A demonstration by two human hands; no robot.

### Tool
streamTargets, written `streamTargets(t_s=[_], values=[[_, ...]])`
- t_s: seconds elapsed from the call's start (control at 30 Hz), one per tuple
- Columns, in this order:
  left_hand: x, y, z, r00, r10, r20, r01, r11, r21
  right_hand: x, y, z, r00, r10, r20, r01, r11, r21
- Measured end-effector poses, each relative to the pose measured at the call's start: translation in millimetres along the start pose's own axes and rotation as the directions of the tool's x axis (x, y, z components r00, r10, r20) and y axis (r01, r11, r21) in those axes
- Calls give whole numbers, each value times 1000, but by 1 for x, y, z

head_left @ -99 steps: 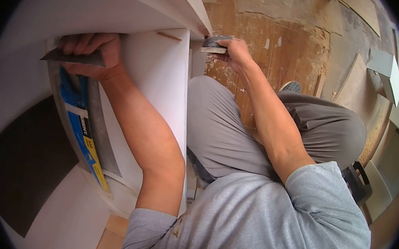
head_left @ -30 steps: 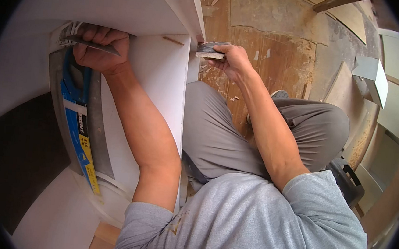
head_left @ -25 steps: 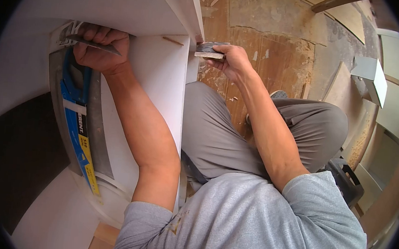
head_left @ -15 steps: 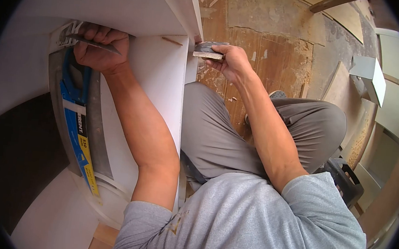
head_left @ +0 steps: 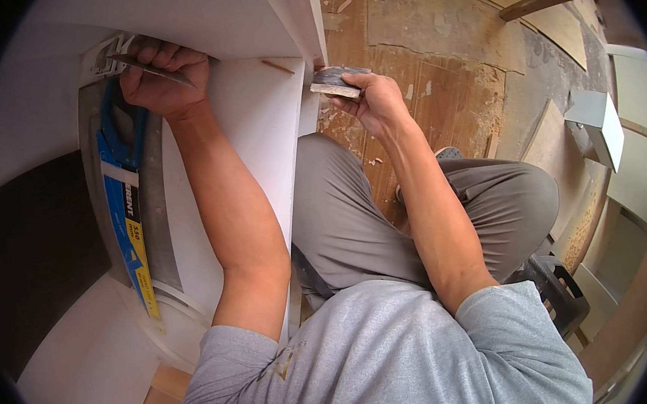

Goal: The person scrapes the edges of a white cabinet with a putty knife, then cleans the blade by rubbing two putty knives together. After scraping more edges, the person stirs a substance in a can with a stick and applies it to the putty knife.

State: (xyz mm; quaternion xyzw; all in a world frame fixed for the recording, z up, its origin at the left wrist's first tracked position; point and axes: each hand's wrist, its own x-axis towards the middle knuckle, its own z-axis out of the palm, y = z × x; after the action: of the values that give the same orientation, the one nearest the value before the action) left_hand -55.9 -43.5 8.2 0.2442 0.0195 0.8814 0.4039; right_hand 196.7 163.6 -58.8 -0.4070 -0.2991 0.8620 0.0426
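Note:
My left hand (head_left: pixel 164 79) is closed around a putty knife (head_left: pixel 163 72), whose thin grey metal blade shows nearly edge-on across the fingers. It is inside the white cabinet, just above the blue handle of a hand saw (head_left: pixel 128 194) in a blue and yellow sleeve. My right hand (head_left: pixel 380 104) pinches a small sanding block (head_left: pixel 341 79), dark grey on top with a pale rough edge, between thumb and fingers. The block's far end is right by the outer edge of the white cabinet panel (head_left: pixel 269 122).
A thin brown stick (head_left: pixel 277 66) lies on the white panel. Scraps and peeling patches cover the wooden floor (head_left: pixel 417 73). To the right are a white box-like piece (head_left: pixel 599 131), loose boards (head_left: pixel 545 140) and a black case (head_left: pixel 556 292). My bent knees are beside the panel.

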Motion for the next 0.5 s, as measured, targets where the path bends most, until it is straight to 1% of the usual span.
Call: streamTargets(t_s=[0.27, 0.33, 0.5], values=[[1, 0, 0, 1000, 5, 31, -6, 999, 33, 0, -1, 0, 1000, -9, 10, 9, 1000, 14], [-1, 0, -1, 1000, 7, 7, -7, 1000, -1, -1, -2, 1, 1000, -13, 20, 12, 1000, 21], [-2, 1, 0, 1000, 5, -1, -5, 1000, 0, -8, -5, 5, 1000, -10, 13, 9, 999, 47]])
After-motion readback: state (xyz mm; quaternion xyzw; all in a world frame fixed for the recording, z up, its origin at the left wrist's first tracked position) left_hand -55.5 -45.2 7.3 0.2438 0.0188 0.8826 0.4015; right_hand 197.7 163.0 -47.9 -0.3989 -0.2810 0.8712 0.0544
